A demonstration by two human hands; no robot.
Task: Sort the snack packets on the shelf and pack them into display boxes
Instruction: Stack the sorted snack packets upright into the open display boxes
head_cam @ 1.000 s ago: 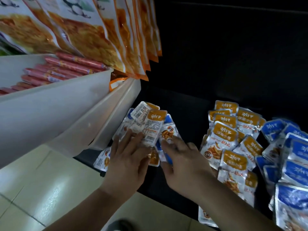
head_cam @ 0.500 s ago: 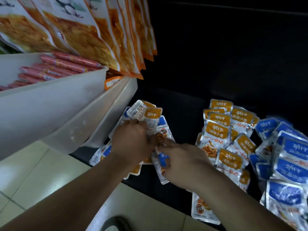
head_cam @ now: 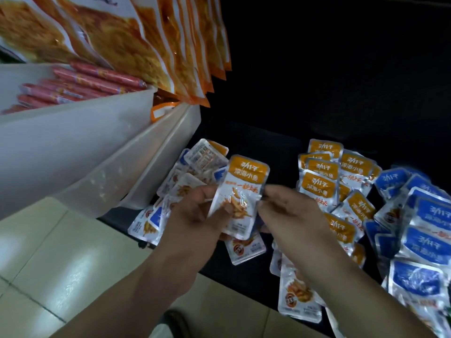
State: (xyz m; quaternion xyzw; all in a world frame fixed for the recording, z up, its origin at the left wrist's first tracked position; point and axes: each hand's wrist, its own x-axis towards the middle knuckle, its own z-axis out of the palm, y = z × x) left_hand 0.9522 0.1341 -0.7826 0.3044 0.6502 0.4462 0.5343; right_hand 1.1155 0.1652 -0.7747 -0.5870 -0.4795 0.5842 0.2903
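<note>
Item: one orange-topped packet point(head_cam: 240, 198), a flat rectangular sachet of shiny silver foil. It had an orange band with white characters across the top, a printed picture of orange strips on the lower face, and rounded corners. It was held upright above the shelf point(head_cam: 256, 140), between the two hands.

Left hand point(head_cam: 195, 215): gripped the packet's lower left side, thumb across the front and fingers curled behind.

Right hand point(head_cam: 290, 215): fingers curled at the packet's right edge. It could not be told whether they pinched it.

Mixed heap point(head_cam: 200, 159): orange and blue sachets lay jumbled beneath and behind the left hand, some with the barcode side up.

Orange pile point(head_cam: 324, 181): sachets of the same print overlapped to the right of the hands.

Blue pile point(head_cam: 429, 215): blue-banded sachets of the same shape lay at the far right, touching the orange pile.

Surface: the shelf was black, matt and dim, with a dark back wall. One orange sachet point(head_cam: 297, 296) overhung its front edge.

Surroundings: two white translucent plastic bins point(head_cam: 73, 142) stood tilted at the left, just beside the mixed heap. The upper bin held red sausages point(head_cam: 85, 84) in glossy casings. Large glossy pouches point(head_cam: 146, 45), orange-edged, hung in a row above. The floor point(head_cam: 48, 252) below was of pale, reflective tiles.
</note>
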